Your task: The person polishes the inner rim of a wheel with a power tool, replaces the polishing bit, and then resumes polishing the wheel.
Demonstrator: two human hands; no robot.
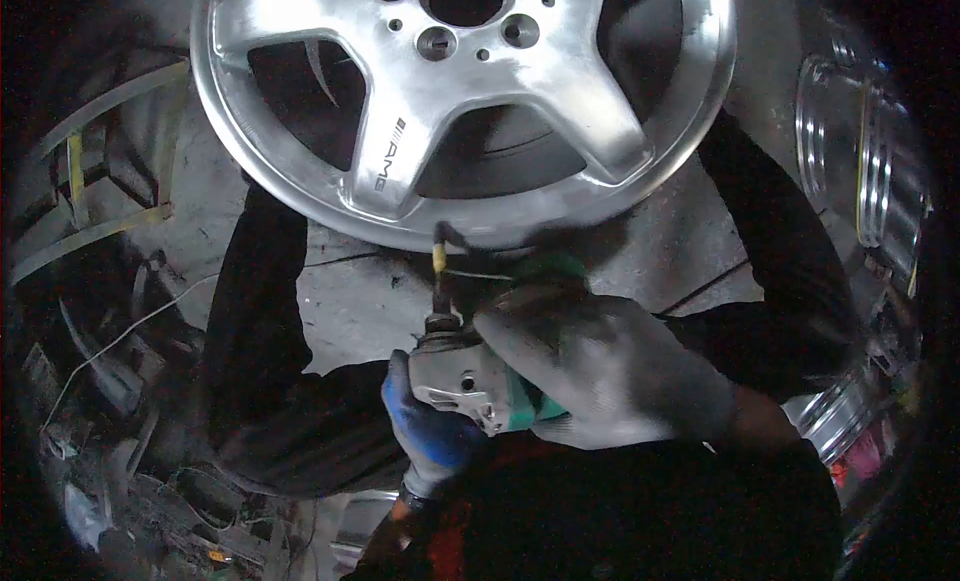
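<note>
A green and grey angle grinder (465, 376) is held between my two gloved hands, its metal head turned toward the wheel. My left hand (428, 431), in a grey glove with blue on it, is closed round the left side of the grinder head. My right hand (620, 376), in a grey glove, wraps the green body from above and hides much of it. From the head runs a thin shaft with a yellow band (439, 258) and a dark, blurred tip (443, 233) right at the lower rim. The silver alloy wheel (405, 131) has broad spokes and AMG lettering.
My dark-clothed legs (255, 311) flank the work, knees close to the wheel. A thin cable (140, 321) crosses the grey floor at left. Another rim (875, 161) stands at right, a shiny rim (835, 421) lies lower right, and dark clutter (215, 496) fills the lower left.
</note>
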